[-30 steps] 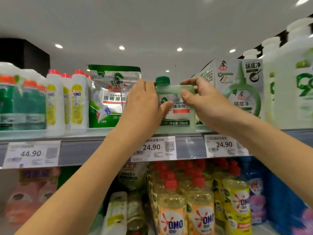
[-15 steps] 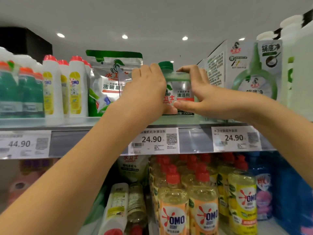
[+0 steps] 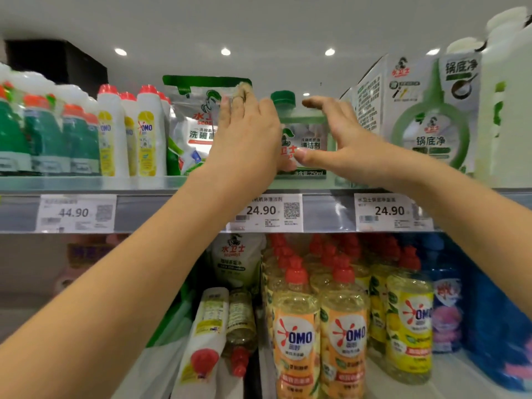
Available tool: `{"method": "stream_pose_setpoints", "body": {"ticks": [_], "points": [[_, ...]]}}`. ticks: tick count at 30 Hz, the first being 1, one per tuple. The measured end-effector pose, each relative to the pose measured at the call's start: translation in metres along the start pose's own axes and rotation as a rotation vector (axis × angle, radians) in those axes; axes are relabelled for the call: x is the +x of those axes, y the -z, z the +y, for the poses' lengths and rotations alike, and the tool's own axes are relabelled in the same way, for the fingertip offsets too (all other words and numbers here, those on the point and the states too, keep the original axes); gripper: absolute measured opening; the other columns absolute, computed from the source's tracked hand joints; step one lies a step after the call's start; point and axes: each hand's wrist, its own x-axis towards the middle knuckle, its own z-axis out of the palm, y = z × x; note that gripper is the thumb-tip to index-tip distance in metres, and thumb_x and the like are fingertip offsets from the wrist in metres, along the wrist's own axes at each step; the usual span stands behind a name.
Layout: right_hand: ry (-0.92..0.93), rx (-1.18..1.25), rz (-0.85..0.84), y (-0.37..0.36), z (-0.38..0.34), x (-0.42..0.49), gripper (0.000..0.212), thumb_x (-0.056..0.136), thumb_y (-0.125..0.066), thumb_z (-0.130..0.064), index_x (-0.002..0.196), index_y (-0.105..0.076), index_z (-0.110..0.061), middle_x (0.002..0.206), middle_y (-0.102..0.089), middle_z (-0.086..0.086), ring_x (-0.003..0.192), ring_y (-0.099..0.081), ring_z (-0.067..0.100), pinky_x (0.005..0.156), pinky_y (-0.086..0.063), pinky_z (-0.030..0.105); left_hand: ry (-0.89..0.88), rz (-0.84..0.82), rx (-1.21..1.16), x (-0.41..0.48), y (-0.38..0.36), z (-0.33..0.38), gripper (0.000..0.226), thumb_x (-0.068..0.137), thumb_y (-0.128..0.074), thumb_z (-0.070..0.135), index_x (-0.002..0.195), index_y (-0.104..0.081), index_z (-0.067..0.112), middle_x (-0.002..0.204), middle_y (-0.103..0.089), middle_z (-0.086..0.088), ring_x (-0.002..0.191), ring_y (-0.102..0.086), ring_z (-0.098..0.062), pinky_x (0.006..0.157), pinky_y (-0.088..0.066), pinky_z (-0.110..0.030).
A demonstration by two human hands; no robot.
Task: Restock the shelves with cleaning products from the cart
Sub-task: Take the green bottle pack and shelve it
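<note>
Item under inspection: green-capped bottle [image 3: 305, 133], pale green and translucent, squarish body, dark green cap [image 3: 283, 99] set toward its left shoulder, silver label with red characters and a dark strip along the base. It stands upright on the upper shelf [image 3: 144, 182], close to the front edge, at 12 o'clock in the view. Left hand [image 3: 247, 139] sits at the bottle's 9 o'clock with its fingers straight, pointing up and blurred; contact with the bottle cannot be confirmed. Right hand [image 3: 354, 148] sits at 3 o'clock, fingers [image 3: 316, 102] spread wide over the bottle's shoulder and thumb [image 3: 305, 154] across the label front, not closed round it. Neighbours: green-and-silver pouch [image 3: 195, 125] at 9 o'clock, partly behind the left hand; tall printed box [image 3: 417, 116] at 3 o'clock, just beyond the right hand. Price tag [image 3: 267, 211] reading 24.90 hangs on the shelf edge at 6 o'clock. Open space runs from the cap up to the ceiling. Orange-labelled bottles [image 3: 296, 335] crowd the lower shelf.
</note>
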Motion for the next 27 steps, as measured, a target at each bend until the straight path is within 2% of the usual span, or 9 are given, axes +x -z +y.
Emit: {"method": "stream_pose_setpoints", "body": {"ticks": [2, 4, 6, 8, 12, 17, 20, 24, 27], "points": [[0.048, -0.060, 0.125, -0.001, -0.005, -0.004, 0.069, 0.090, -0.063, -0.030, 0.148, -0.026, -0.021, 0.152, -0.016, 0.003, 0.141, -0.019, 0.019, 0.114, -0.017, 0.030, -0.024, 0.081, -0.081, -0.010, 0.000, 0.000, 0.082, 0.091, -0.058, 0.041, 0.148, -0.014, 0.001, 0.158, -0.008, -0.021, 0.147, -0.004, -0.032, 0.119, -0.001, -0.042], [0.131, -0.106, 0.271, -0.002, -0.012, -0.014, 0.058, 0.091, -0.063, -0.026, 0.143, -0.038, -0.020, 0.150, -0.023, 0.005, 0.140, -0.020, 0.022, 0.111, -0.016, 0.022, -0.066, 0.158, -0.187, -0.024, 0.004, 0.000, 0.068, 0.092, -0.057, 0.040, 0.145, -0.028, 0.007, 0.155, -0.023, -0.012, 0.143, -0.023, -0.029, 0.117, -0.017, -0.042], [0.233, -0.139, 0.376, -0.003, -0.021, -0.032, 0.044, 0.092, -0.063, -0.023, 0.133, -0.051, -0.015, 0.140, -0.037, 0.008, 0.134, -0.029, 0.024, 0.104, -0.018, 0.012, -0.100, 0.257, -0.302, -0.042, 0.011, -0.003, 0.050, 0.092, -0.056, 0.038, 0.134, -0.045, 0.014, 0.142, -0.042, -0.005, 0.125, -0.044, -0.024, 0.103, -0.037, -0.037], [0.321, -0.115, 0.412, -0.004, -0.030, -0.056, 0.034, 0.092, -0.061, -0.024, 0.124, -0.057, -0.013, 0.127, -0.048, 0.005, 0.125, -0.040, 0.022, 0.101, -0.025, 0.013, -0.116, 0.333, -0.390, -0.064, 0.017, -0.007, 0.038, 0.092, -0.056, 0.039, 0.124, -0.054, 0.019, 0.126, -0.053, 0.002, 0.110, -0.053, -0.015, 0.089, -0.045, -0.030], [0.360, 0.157, 0.300, -0.015, -0.043, -0.110, 0.027, 0.093, -0.055, -0.021, 0.119, -0.058, -0.017, 0.110, -0.059, -0.011, 0.107, -0.055, 0.003, 0.089, -0.042, 0.012, -0.111, 0.232, -0.689, -0.109, 0.022, -0.012, 0.025, 0.087, -0.058, 0.038, 0.108, -0.062, 0.024, 0.107, -0.063, 0.016, 0.096, -0.060, 0.002, 0.084, -0.049, -0.013], [0.182, 0.445, 0.129, -0.048, -0.041, -0.160, 0.024, 0.088, -0.061, -0.026, 0.112, -0.063, -0.023, 0.101, -0.066, -0.008, 0.097, -0.063, 0.013, 0.081, -0.051, 0.025, 0.026, 0.066, -0.893, -0.160, 0.015, -0.012, 0.016, 0.087, -0.068, 0.033, 0.100, -0.066, 0.024, 0.096, -0.069, 0.014, 0.085, -0.067, -0.001, 0.080, -0.054, -0.023], [0.076, 0.597, 0.058, -0.071, -0.041, -0.177, 0.025, 0.086, -0.063, -0.025, 0.110, -0.064, -0.022, 0.099, -0.066, -0.008, 0.096, -0.064, 0.010, 0.082, -0.050, 0.019, 0.156, -0.003, -0.930, -0.194, 0.006, -0.011, 0.011, 0.087, -0.068, 0.025, 0.097, -0.067, 0.021, 0.093, -0.069, 0.010, 0.081, -0.068, -0.005, 0.073, -0.056, -0.024], [0.015, 0.773, -0.028, -0.110, -0.052, -0.200, 0.024, 0.083, -0.066, -0.028, 0.108, -0.064, -0.027, 0.095, -0.066, -0.009, 0.093, -0.064, 0.011, 0.079, -0.051, 0.021, 0.330, -0.076, -0.988, -0.250, -0.003, -0.012, 0.009, 0.087, -0.069, 0.018, 0.095, -0.066, 0.019, 0.093, -0.069, 0.008, 0.080, -0.068, -0.006, 0.063, -0.053, -0.016], [-0.014, 0.870, -0.137, -0.141, -0.071, -0.222, 0.026, 0.083, -0.067, -0.030, 0.109, -0.064, -0.030, 0.098, -0.066, -0.008, 0.097, -0.065, 0.013, 0.080, -0.052, 0.022, 0.463, -0.101, -1.072, -0.293, 0.000, -0.017, 0.013, 0.084, -0.071, 0.025, 0.095, -0.066, 0.021, 0.093, -0.070, 0.008, 0.081, -0.069, -0.005, 0.060, -0.053, -0.017]]}}
